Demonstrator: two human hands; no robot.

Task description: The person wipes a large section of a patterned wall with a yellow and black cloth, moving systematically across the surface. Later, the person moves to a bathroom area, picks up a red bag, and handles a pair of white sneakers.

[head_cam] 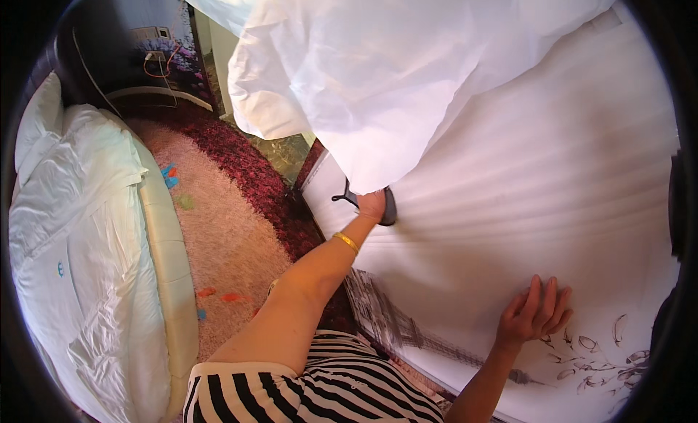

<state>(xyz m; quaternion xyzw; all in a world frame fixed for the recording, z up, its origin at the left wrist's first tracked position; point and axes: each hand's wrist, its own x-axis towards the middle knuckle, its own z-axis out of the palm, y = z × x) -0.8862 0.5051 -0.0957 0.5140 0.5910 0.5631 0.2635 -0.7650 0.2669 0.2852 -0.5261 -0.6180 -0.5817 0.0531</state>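
My left hand (372, 206), below a gold bangle, reaches forward to a dark grey object with a small loop (389, 207). A hanging fold of white cloth (381, 85) hides its fingers, so I cannot tell whether they grip the object or the cloth. My right hand (537, 312) holds nothing, its fingers slightly apart and bent, at or just above a white sheet (491, 205). Wrinkles run across that sheet, which is printed with a tower (425, 335) and dark leafy sprigs (600, 363) along the near side.
To the left is a cream padded edge (169, 248) with rumpled white bedding (87, 215) and a pillow (39, 123). A pink and dark red shag rug (234, 221) covers the floor between. Cables run from a wall socket (157, 56) at the back left.
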